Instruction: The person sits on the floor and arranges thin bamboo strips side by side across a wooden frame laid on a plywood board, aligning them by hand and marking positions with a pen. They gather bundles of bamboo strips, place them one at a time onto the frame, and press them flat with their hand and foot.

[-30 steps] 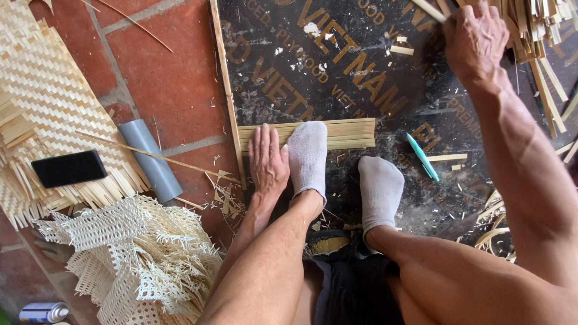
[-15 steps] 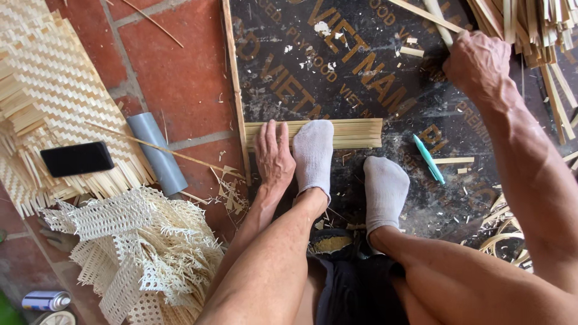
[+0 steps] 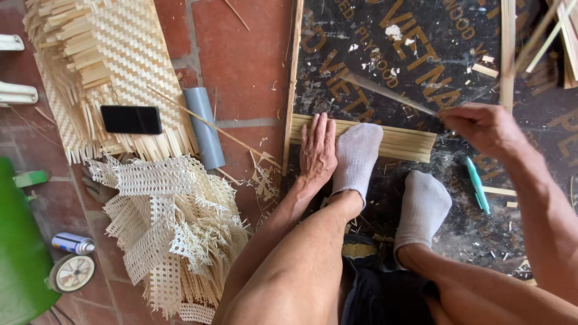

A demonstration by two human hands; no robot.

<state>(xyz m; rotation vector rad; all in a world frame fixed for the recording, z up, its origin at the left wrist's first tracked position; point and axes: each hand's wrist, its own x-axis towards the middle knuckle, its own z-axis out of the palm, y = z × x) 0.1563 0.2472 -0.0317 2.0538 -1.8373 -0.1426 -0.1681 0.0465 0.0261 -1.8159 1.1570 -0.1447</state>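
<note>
On a dark board [image 3: 457, 54] laid over red floor tiles, a seated person's left hand [image 3: 317, 147] presses flat, fingers spread, on a row of bamboo strips [image 3: 403, 141] beside one of two grey-socked feet. The right hand [image 3: 481, 126] pinches one thin strip [image 3: 385, 90]. Nearby: one black phone [image 3: 130, 119], one grey tube [image 3: 205, 126], one teal pen [image 3: 477, 183].

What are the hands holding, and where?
Right hand pinches a thin bamboo strip at its near end. Left hand presses flat on the laid strips.

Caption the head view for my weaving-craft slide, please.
Left hand and socked foot pin flat bamboo strips; right hand brings another strip.
</note>
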